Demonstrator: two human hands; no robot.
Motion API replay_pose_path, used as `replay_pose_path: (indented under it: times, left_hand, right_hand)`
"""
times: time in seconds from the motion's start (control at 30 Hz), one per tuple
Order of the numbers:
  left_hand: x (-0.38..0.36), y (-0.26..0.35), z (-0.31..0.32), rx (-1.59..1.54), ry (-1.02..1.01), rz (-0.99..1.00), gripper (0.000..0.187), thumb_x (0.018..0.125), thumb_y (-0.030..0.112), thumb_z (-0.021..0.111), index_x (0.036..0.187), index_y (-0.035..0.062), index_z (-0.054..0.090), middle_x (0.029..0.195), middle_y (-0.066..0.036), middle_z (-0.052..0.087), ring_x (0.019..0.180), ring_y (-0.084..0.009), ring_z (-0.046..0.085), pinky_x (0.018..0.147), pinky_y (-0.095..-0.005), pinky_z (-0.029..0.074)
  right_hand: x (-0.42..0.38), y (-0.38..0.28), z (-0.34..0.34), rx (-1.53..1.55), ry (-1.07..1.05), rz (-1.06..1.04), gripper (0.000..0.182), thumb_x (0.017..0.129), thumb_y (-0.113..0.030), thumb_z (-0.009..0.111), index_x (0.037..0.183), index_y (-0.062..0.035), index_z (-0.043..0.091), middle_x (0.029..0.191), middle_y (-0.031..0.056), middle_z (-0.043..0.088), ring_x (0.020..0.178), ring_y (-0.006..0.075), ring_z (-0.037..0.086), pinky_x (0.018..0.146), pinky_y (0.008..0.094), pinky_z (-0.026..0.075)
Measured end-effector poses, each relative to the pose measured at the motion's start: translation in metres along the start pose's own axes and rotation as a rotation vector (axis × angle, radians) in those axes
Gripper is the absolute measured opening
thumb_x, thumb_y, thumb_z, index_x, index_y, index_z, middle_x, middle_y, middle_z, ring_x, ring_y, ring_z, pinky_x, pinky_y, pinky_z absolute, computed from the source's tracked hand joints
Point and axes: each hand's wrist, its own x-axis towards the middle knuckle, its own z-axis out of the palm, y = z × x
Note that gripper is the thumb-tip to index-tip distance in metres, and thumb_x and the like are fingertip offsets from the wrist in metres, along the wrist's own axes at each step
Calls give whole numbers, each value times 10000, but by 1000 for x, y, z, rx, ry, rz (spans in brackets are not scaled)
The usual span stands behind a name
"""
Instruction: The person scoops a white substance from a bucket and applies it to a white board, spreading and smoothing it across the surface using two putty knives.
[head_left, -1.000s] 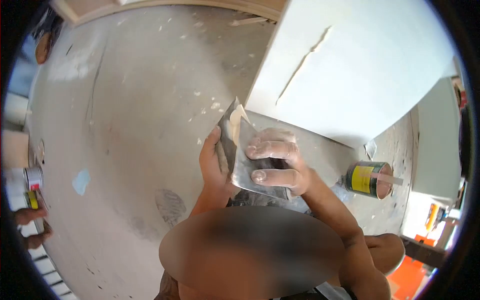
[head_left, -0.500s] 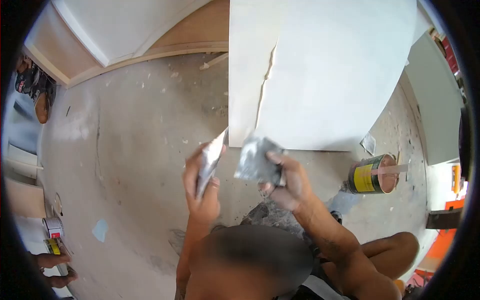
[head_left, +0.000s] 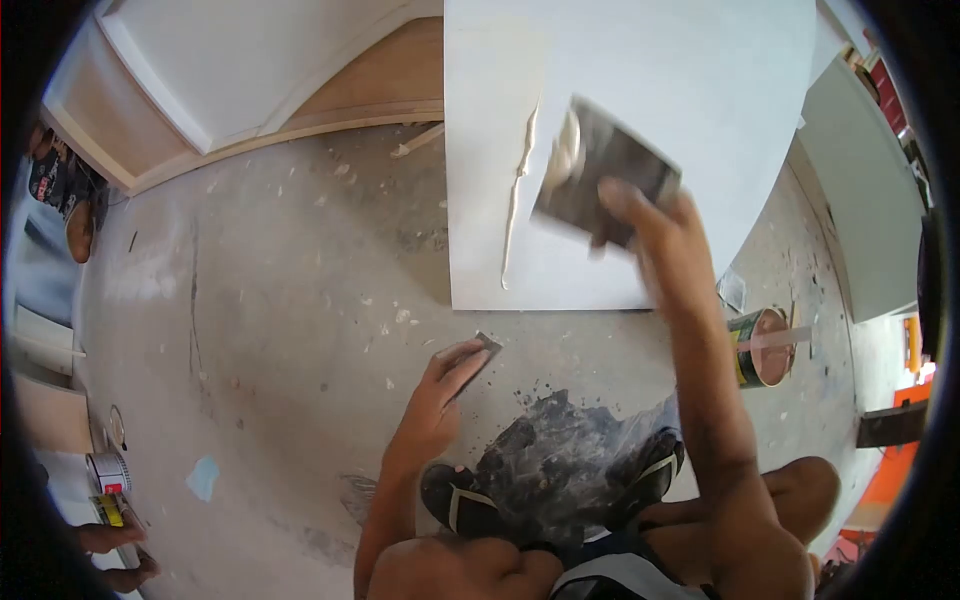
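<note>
My right hand [head_left: 655, 225] grips a flat dark putty spreader [head_left: 615, 165], slightly blurred, over the white panel [head_left: 700, 90]. A lump of cream putty [head_left: 567, 148] clings to the spreader's left edge. Left of it, an uneven raised bead of putty [head_left: 517, 190] runs down the panel. Below the panel's near edge, my left hand [head_left: 435, 390] is closed around a second spreader [head_left: 488, 348], seen nearly edge-on and partly hidden by the fingers.
An open can of pinkish paste [head_left: 768, 350] with a flat stick across it stands to the right. A thin square sheet [head_left: 733, 290] lies behind it. Cans [head_left: 108, 472] and another person's limbs [head_left: 115, 540] show at lower left. My sandalled feet [head_left: 460, 500] flank a dark floor stain [head_left: 550, 450].
My right hand has swung up and right over the panel with its spreader, now showing putty on its edge. My left hand has lowered and tilted its spreader. My head has moved out of the view's bottom.
</note>
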Motion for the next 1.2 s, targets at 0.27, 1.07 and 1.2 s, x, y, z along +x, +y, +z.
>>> replay_pose_path:
  times: [0.27,1.07,1.2]
  left_hand:
    - [-15,-32,21,-215,54,61,687,730,-130,376,1380,1,558,1441,-178,481,1383,-325,435,1180,-428,333]
    - [-18,-38,26,-450,210,-148,721,689,-141,357,1380,-33,533,1448,-184,459,1388,-308,435,1170,-423,394]
    - [-23,-44,26,-429,208,-157,712,707,-129,366,1397,-31,516,1448,-183,456,1382,-313,445,1169,-423,395]
  right_hand:
    - [124,-11,17,-1357,371,-859,266,897,-41,549,1136,-53,665,1080,76,681,995,271,633,791,420,517]
    - [88,78,35,-1558,140,-1060,340,851,-134,622,1186,-79,645,1114,36,611,988,219,563,702,374,448]
    - [49,124,45,-1590,-81,-954,419,863,-167,622,1263,-42,610,1217,61,570,1043,227,537,711,353,443]
